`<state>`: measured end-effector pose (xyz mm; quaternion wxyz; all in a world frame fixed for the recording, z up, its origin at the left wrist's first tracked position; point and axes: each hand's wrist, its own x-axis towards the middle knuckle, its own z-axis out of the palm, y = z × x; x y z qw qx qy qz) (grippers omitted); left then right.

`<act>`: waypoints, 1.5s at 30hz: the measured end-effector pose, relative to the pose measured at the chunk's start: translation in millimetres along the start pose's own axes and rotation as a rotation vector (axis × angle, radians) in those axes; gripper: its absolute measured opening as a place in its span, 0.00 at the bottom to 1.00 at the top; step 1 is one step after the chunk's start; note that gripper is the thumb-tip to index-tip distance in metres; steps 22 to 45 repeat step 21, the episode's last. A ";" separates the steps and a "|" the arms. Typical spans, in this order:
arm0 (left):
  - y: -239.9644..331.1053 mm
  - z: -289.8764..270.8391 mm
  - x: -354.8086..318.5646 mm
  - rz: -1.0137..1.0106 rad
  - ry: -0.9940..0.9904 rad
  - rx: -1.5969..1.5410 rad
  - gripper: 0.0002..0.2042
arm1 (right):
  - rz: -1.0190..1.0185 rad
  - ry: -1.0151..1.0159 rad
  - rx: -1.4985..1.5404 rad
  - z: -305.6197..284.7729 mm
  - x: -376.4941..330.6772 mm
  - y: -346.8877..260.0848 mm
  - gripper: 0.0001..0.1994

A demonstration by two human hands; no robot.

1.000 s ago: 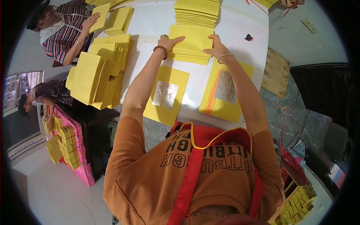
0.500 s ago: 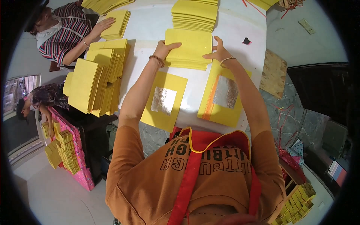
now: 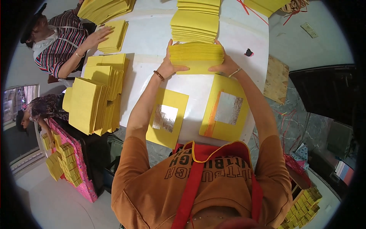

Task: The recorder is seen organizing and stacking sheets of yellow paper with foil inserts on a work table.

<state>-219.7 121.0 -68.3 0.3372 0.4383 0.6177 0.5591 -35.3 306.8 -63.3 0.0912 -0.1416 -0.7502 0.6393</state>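
Observation:
A thick bundle of yellow paper sheets [image 3: 196,57] is held between my hands, tilted so that its layered edges face upward. My left hand [image 3: 172,64] closes on its left end and my right hand [image 3: 225,64] on its right end, each thumb along the near face. Just beyond it lies a stack of the same yellow paper [image 3: 194,24]. Nearer me, a yellow sheet with a silver foil patch [image 3: 166,116] lies on the left. On the right lies another yellow sheet [image 3: 225,108], with a silver patch and an orange stripe, partly under my right forearm.
Tall stacks of yellow paper [image 3: 87,103] line the white table's [image 3: 152,30] left edge. Behind them, a co-worker's hand [image 3: 97,36] is over a smaller pile [image 3: 114,38]. Red strips [image 3: 251,11] lie at the far right, near a dark torn spot [image 3: 249,52].
The bundle, lying flatter before, is now tilted up with its edges showing. My fingers have moved round its ends. The co-worker's hand has shifted slightly.

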 end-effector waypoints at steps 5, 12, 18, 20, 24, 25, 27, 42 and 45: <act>3.4 0.0 7.4 -0.119 -0.085 -0.008 0.59 | -0.069 0.120 -0.100 -2.8 1.4 11.5 0.54; 5.1 -2.7 8.3 -0.226 -0.053 0.000 0.42 | 0.087 0.060 0.022 5.0 0.4 4.5 0.40; -4.1 -1.6 10.7 -0.191 0.015 -0.008 0.39 | 0.104 0.147 0.066 8.1 6.5 2.9 0.36; -5.9 -3.6 9.2 -0.204 0.006 -0.040 0.39 | 0.115 0.089 0.058 6.7 7.8 -0.8 0.38; 1.0 -4.0 9.4 -0.213 -0.007 0.003 0.39 | 0.114 0.090 0.055 5.3 7.7 -1.3 0.38; 1.0 -4.0 9.4 -0.213 -0.007 0.003 0.39 | 0.114 0.090 0.055 5.3 7.7 -1.3 0.38; 1.0 -4.0 9.4 -0.213 -0.007 0.003 0.39 | 0.114 0.090 0.055 5.3 7.7 -1.3 0.38; 1.0 -4.0 9.4 -0.213 -0.007 0.003 0.39 | 0.114 0.090 0.055 5.3 7.7 -1.3 0.38; 1.0 -4.0 9.4 -0.213 -0.007 0.003 0.39 | 0.114 0.090 0.055 5.3 7.7 -1.3 0.38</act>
